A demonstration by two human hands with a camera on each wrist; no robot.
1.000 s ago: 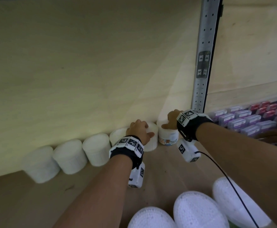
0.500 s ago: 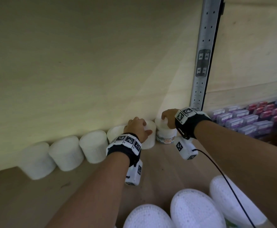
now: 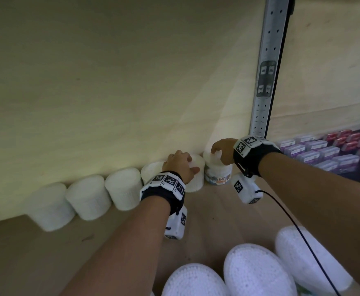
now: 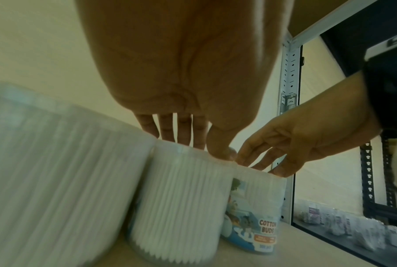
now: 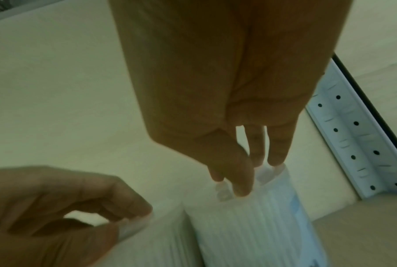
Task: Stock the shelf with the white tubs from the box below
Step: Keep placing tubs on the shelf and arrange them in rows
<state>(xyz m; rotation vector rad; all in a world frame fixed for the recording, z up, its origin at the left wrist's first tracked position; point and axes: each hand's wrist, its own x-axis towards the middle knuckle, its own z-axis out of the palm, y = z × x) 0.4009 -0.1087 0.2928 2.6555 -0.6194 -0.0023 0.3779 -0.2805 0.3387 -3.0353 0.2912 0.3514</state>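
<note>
Six tubs stand upright in a row on the shelf against its back wall, the last just beside the upright post. The right hand grips that labelled tub by its rim from above, fingers curled over the lid. The left hand grips the plain tub touching it, on the side away from the post. Each tub lies directly under its hand, so release probably means a straight lift.
</note>
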